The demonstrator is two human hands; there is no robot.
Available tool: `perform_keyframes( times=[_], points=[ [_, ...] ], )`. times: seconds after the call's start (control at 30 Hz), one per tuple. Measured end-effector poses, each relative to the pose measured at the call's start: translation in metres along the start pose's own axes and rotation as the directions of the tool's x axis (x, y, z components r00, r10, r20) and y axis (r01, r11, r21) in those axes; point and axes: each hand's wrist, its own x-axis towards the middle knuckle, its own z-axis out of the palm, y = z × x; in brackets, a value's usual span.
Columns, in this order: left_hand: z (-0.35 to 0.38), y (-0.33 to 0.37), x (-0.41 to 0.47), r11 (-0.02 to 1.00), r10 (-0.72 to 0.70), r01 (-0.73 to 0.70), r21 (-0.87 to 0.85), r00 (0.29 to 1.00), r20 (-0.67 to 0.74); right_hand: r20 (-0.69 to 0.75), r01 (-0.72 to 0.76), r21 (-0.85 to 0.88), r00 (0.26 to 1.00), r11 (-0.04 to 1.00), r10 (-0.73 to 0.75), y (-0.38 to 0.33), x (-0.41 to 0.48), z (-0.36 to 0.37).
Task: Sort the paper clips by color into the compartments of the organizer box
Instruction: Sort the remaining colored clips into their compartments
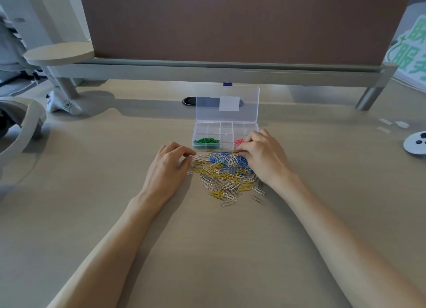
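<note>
Flanking clip pile (227,175): L hand (168,167), R hand (264,160), palm-down.

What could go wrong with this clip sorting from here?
The clips in the pile lie overlapped, so one pick may drag along another colour. The right hand works right at the organizer box edge and might nudge it. The stray clips near that forearm could get swept away.

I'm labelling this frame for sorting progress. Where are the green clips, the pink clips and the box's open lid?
green clips (206,141), head view, middle of the bunch.
pink clips (238,142), head view, visible left part of the bunch.
open lid (249,104), head view, clear plastic toward its right side.
</note>
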Motion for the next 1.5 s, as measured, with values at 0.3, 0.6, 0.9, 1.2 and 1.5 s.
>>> perform_keyframes(
  times=[0.3,0.6,0.9,1.2,1.5],
  points=[
    [-0.013,-0.002,0.0,0.999,0.041,-0.039,-0.031,0.995,0.087,0.224,-0.022,-0.192,0.972,0.981,0.066,-0.01,0.012,-0.01],
    [-0.014,0.001,-0.002,0.998,0.052,-0.057,0.03,0.988,0.146,0.342,-0.067,-0.152,0.932,0.986,0.116,-0.014,0.017,-0.022],
    [-0.013,0.001,-0.001,0.998,0.057,-0.058,0.01,0.994,0.09,0.333,-0.018,-0.149,0.94,0.989,0.068,-0.012,0.014,-0.022],
    [-0.011,0.002,-0.003,0.996,-0.055,0.055,0.073,0.998,-0.006,0.157,-0.08,-0.085,0.983,0.993,0.092,-0.007,0.005,-0.019],
    [-0.011,-0.001,-0.004,0.995,-0.045,0.044,0.094,0.999,0.007,0.257,-0.075,-0.029,0.963,0.997,0.08,-0.011,0.008,-0.021]
  ],
)
